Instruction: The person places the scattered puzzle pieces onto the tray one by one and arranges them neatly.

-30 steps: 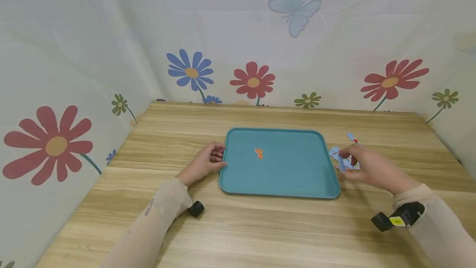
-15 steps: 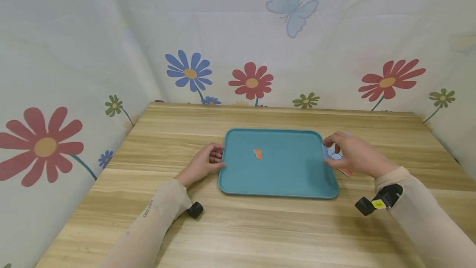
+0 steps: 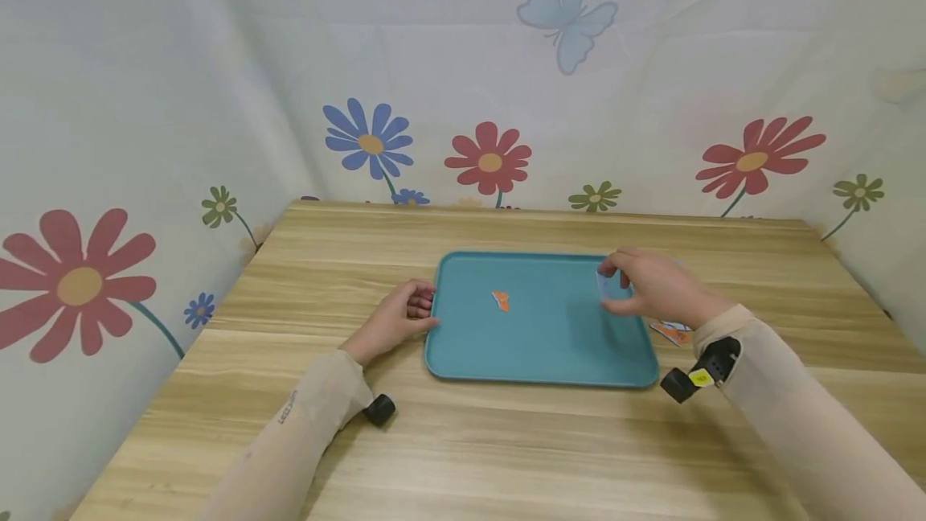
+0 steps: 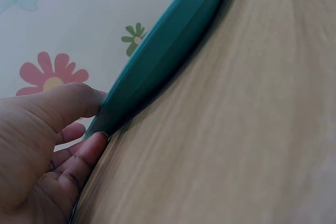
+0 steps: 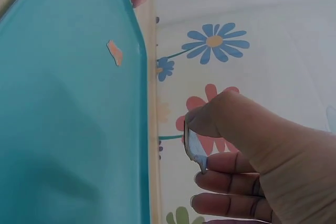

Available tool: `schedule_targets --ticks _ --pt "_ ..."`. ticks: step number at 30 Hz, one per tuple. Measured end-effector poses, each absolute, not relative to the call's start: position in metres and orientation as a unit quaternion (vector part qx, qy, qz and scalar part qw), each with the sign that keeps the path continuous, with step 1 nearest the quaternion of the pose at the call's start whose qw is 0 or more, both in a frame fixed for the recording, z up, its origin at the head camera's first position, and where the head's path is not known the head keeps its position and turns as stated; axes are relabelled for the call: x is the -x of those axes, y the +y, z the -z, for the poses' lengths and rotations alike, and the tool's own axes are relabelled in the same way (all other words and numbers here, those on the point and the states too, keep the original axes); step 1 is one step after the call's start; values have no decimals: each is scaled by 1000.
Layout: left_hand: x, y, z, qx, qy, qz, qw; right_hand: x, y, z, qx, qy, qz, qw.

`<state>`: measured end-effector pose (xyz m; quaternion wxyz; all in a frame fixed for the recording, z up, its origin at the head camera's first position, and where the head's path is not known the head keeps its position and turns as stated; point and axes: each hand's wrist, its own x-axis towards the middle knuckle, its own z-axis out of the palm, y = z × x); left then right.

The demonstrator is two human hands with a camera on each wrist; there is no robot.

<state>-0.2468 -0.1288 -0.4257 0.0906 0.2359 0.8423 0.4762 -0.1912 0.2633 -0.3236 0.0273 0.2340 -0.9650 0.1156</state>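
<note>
My right hand [image 3: 654,284] pinches a small light-blue puzzle piece [image 5: 194,146] between thumb and fingers. It is above the right part of the teal tray [image 3: 528,344], and the piece stands on edge in its grip. On the tray, left of the middle, lies an orange puzzle piece [image 3: 502,301]. At the tray's left side my left hand [image 3: 394,313] holds the rim, its thumb and a finger on the edge in the left wrist view [image 4: 52,140].
Beyond the tray's right edge, an orange-and-blue puzzle piece [image 3: 671,334] lies on the wooden table [image 3: 506,449], with more pieces partly hidden behind my right hand. A flower-printed cloth [image 3: 448,38] hangs at the back and the sides.
My right hand has picked the light-blue piece from the cluster right of the tray and carried it left over the tray. My left hand stays at the rim.
</note>
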Motion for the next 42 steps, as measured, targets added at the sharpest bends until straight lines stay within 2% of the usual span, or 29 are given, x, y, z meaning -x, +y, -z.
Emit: schedule_targets --ticks 9,21,42 --pt "246 -128 424 -217 847 -474 105 204 245 329 -238 -963 -129 14" --pt "247 -127 424 -216 847 -474 104 217 226 339 -262 -955 -136 28" --pt "243 -127 422 -215 845 -477 108 227 196 364 -255 -953 -161 -23"
